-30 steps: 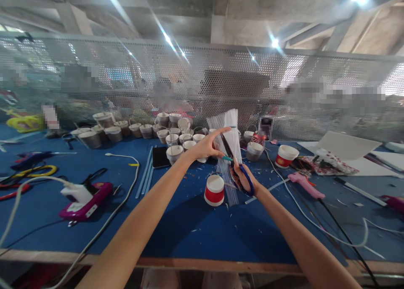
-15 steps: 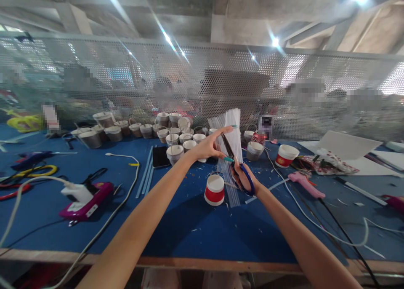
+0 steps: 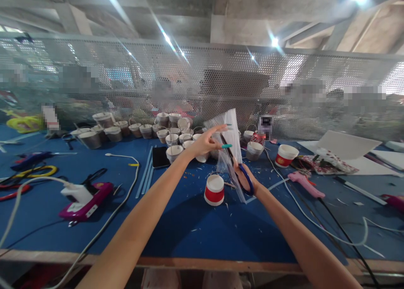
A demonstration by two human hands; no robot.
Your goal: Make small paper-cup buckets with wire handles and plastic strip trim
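My left hand [image 3: 206, 143] is closed at the left side of a fanned bundle of thin, clear plastic strips [image 3: 234, 128], its thumb and forefinger lying across the near face; the other fingers are hidden. The bundle stands tilted, its lower ends reaching down beside my right hand [image 3: 245, 177]. That hand is wrapped round the blue handles of a pair of scissors [image 3: 248, 180]. The dark blades point up and left, in front of the strips, close to my left thumb. Just below stands a white paper cup with a red band [image 3: 214, 191], apparently upside down.
Several small grey-and-white buckets [image 3: 175, 153] crowd the back. Another red-banded cup [image 3: 286, 156] and a pink glue gun [image 3: 306, 184] lie right, with a white cable [image 3: 296, 204]. A purple power strip [image 3: 86, 201], a black phone-like slab [image 3: 160, 157] and pale strips [image 3: 145, 173] are left.
The lower ends of the strips have swung right, towards my right hand, and their top has shifted slightly left. My left thumb has risen and moved closer to the forefinger.
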